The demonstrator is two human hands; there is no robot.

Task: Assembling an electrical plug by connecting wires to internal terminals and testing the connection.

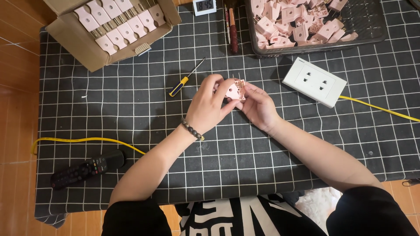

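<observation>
Black cloth w/ white grid covers the table; orange wood-look floor shows at left. Cardboard box top left holds pink plug parts in neat rows w/ brass prongs. Dark mesh basket top right holds a loose heap of the same pink pieces. White socket strip w/ yellow cable sits right of the hands; screwdriver just left of them, remote at lower left. Left hand and right hand meet mid-table, fingers of both clamped on one pink plug piece, held just above the cloth.
</observation>
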